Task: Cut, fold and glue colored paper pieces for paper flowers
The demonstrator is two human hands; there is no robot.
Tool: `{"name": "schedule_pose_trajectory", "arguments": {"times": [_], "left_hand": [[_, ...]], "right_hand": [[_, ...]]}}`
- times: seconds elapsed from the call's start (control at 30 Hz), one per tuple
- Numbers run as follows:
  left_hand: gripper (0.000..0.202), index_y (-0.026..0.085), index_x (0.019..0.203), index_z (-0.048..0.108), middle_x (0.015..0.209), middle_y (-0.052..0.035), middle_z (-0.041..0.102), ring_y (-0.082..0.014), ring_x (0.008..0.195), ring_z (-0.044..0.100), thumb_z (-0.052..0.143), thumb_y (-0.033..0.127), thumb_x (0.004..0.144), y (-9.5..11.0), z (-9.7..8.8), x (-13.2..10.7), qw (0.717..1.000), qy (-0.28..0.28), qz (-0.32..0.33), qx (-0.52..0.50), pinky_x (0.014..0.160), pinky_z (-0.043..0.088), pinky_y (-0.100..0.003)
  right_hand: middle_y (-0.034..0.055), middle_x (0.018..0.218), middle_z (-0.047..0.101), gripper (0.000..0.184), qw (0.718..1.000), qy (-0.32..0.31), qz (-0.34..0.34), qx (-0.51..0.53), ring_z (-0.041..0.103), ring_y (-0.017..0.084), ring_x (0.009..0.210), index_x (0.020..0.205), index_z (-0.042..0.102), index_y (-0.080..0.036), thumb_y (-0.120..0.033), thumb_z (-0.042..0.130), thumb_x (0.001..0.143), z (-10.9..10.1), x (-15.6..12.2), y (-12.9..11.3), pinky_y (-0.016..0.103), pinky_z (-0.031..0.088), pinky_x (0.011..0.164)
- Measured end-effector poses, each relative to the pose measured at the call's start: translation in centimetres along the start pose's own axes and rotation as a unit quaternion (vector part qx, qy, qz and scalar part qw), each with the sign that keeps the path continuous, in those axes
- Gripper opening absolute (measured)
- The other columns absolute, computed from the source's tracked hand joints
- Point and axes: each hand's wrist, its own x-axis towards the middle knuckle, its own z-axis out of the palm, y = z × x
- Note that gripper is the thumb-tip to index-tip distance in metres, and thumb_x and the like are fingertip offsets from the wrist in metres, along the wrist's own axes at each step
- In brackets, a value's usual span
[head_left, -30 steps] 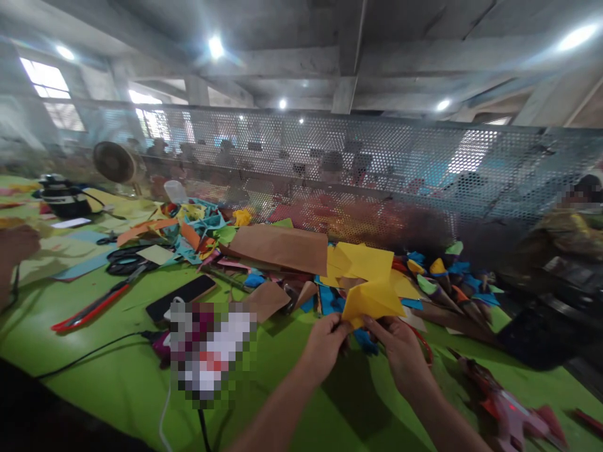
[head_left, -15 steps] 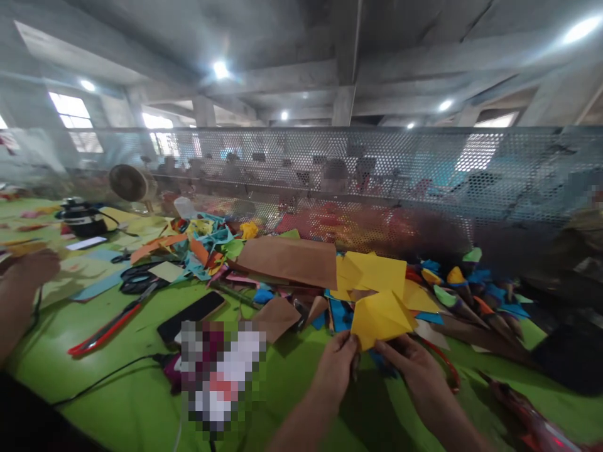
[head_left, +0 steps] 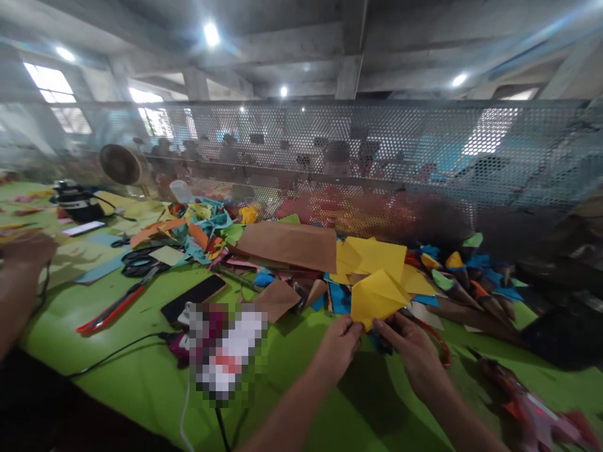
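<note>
A creased square of yellow paper (head_left: 379,295) is held above the green table between my two hands. My left hand (head_left: 342,342) pinches its lower left corner with thumb and fingers. On the lower right edge, the thumb and fingers of my right hand (head_left: 407,342) are closed on the same sheet. Just behind it lie more yellow sheets (head_left: 372,256) and a large piece of brown paper (head_left: 287,246). A smaller brown paper piece (head_left: 277,300) rests left of my hands. Something dark blue shows below the paper, partly hidden by my fingers.
A red glue gun (head_left: 532,402) lies at the right. To the left are a phone (head_left: 194,298), a red-handled cutter (head_left: 117,307), a power strip (head_left: 238,351) with cables, and paper scraps (head_left: 207,229). Another person's arm (head_left: 21,276) reaches in at far left. A perforated screen (head_left: 301,157) stands behind.
The view has tilted down slightly. My fingers have drawn closer together along the lower edge of the yellow paper, which stays held in both hands.
</note>
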Motion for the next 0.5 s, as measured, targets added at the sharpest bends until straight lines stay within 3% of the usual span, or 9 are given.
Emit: {"name": "schedule_pose_trajectory", "arguments": {"times": [0.1, 0.27, 0.43, 0.5], "left_hand": [[0.033, 0.019, 0.077, 0.052, 0.053, 0.0092, 0.03, -0.0085, 0.049, 0.026, 0.063, 0.05, 0.079, -0.7, -0.2, 0.4, 0.997, 0.007, 0.055, 0.053, 0.049, 0.02, -0.024], [0.024, 0.018, 0.082, 0.061, 0.063, 0.0019, 0.049, -0.014, 0.064, 0.043, 0.057, 0.042, 0.085, -2.0, -0.5, 0.9, 0.988, 0.046, 0.112, 0.1, 0.058, 0.032, -0.025], [0.026, 0.018, 0.083, 0.06, 0.053, 0.0067, 0.037, -0.0113, 0.05, 0.034, 0.054, 0.043, 0.084, -1.7, -0.5, 0.5, 0.992, 0.035, 0.05, 0.112, 0.049, 0.025, -0.024], [0.026, 0.017, 0.084, 0.061, 0.052, 0.0061, 0.039, -0.0118, 0.049, 0.036, 0.052, 0.041, 0.084, -1.2, -0.5, 0.3, 0.991, 0.022, 0.036, 0.127, 0.05, 0.027, -0.025]], "right_hand": [[0.0013, 0.066, 0.064, 0.042, 1.0, -0.006, -0.002, -0.021, 0.054, 0.016, 0.062, 0.071, 0.067, -0.019, -0.054, 0.085, 0.057, 0.1, -0.1, -0.1, 0.027, 0.044, 0.058], [-0.0003, 0.055, 0.06, 0.04, 0.999, -0.005, 0.0, -0.033, 0.056, 0.019, 0.06, 0.062, 0.068, -0.019, -0.055, 0.084, 0.055, 0.3, -0.2, 0.0, 0.029, 0.047, 0.06], [0.0039, 0.071, 0.071, 0.034, 0.999, -0.006, 0.007, -0.041, 0.063, 0.023, 0.072, 0.067, 0.073, -0.019, -0.048, 0.086, 0.055, -0.2, -0.1, 0.5, 0.032, 0.051, 0.072], [0.0052, 0.075, 0.073, 0.034, 0.999, -0.012, 0.011, -0.03, 0.065, 0.024, 0.075, 0.071, 0.074, -0.019, -0.048, 0.085, 0.058, -0.4, -0.1, 0.6, 0.034, 0.052, 0.075]]}}
